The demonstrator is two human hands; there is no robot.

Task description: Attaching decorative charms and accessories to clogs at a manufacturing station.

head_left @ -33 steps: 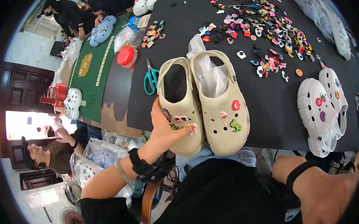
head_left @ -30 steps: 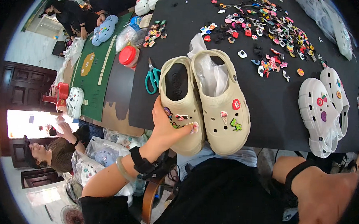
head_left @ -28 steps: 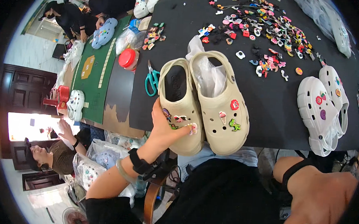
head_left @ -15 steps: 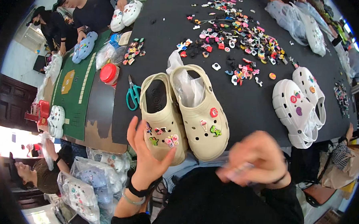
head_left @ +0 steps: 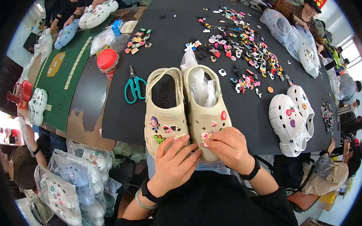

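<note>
Two beige clogs lie side by side at the near edge of a black table (head_left: 168,35). The left clog (head_left: 164,108) carries several small charms on its toe. The right clog (head_left: 205,110) is stuffed with clear plastic and also bears charms. My left hand (head_left: 174,165) rests on the toes of both clogs, fingers spread. My right hand (head_left: 228,147) pinches a small pink charm (head_left: 206,136) against the toe of the right clog.
Teal scissors (head_left: 133,86) lie left of the clogs, a red-lidded jar (head_left: 107,61) beyond them. Loose charms (head_left: 240,47) are scattered at the back. A white clog pair (head_left: 292,118) sits at the right. Bagged clogs (head_left: 71,181) pile by my left. Other people sit around.
My right hand came up from my lap at the lower right to the toe of the right clog. The view tilted, and my left hand spread over the clog toes.
</note>
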